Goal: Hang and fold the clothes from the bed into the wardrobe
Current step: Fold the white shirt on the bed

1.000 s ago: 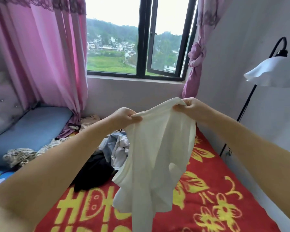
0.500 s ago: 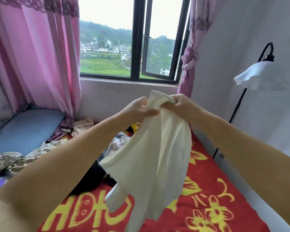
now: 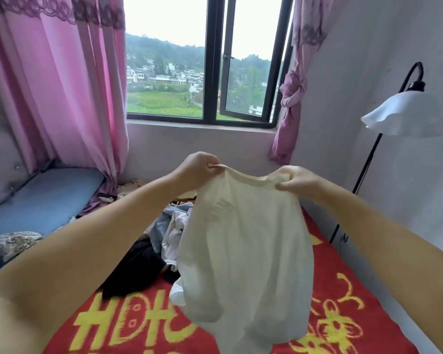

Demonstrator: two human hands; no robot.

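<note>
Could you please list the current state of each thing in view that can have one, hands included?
Left hand: pinching the shirt's neckline.
Right hand: gripping the neckline's other side.
Cream shirt: held up, spread, hanging above the bed.
Clothes pile: heaped on the bed, unfolded.
Window: right pane swung ajar.
Right curtain: tied in a knot.
Left curtain: hanging loose.
Floor lamp: upright; cannot tell whether lit.
</note>
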